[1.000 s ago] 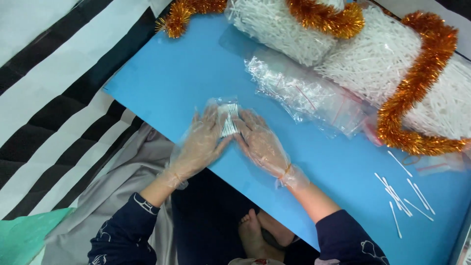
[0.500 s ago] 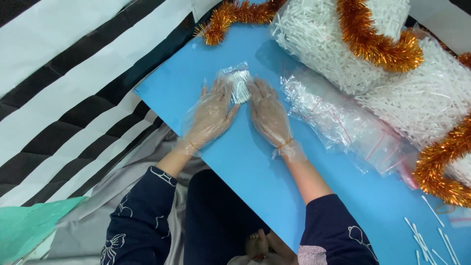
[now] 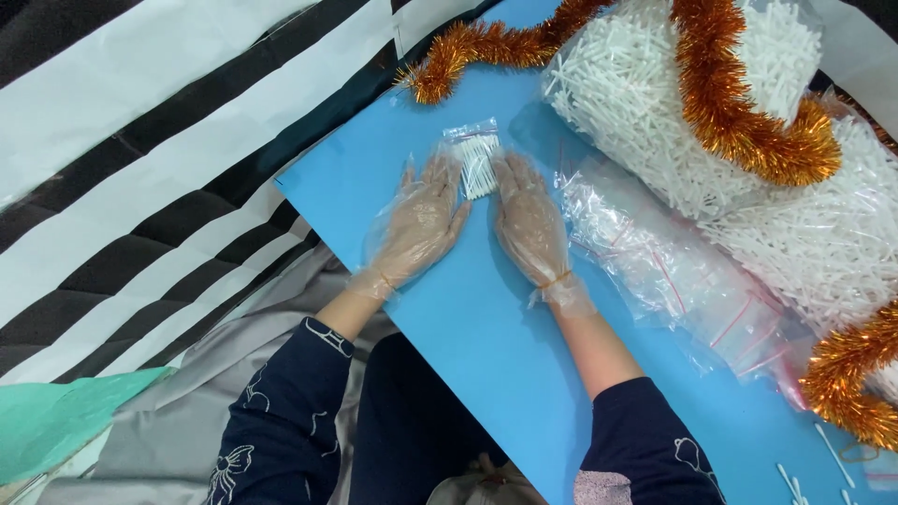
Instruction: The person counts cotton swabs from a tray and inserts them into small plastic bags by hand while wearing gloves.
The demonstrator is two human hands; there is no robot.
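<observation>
Blue worktop (image 3: pixel 486 318): my left hand (image 3: pixel 418 223) and right hand (image 3: pixel 529 223), flat and holding nothing, flank the swab packet (image 3: pixel 478 161); press evenly, fingertips only.

**Around the blue worktop**

A flat blue worktop (image 3: pixel 486 337) runs diagonally through the view. Along its far side lie large clear bags packed with white cotton swabs (image 3: pixel 636 103), and a strand of orange tinsel garland (image 3: pixel 739 122) is draped across them, one end trailing onto the board at the upper left. Just beside the bags sits a heap of empty small clear zip bags with red seal strips (image 3: pixel 673 271). A few loose white swabs (image 3: pixel 828 454) lie at the lower right corner. A black-and-white striped cloth (image 3: pixel 140 187) spreads to the left, with grey fabric (image 3: pixel 243 374) and a green sheet (image 3: pixel 56 421) below it.
</observation>
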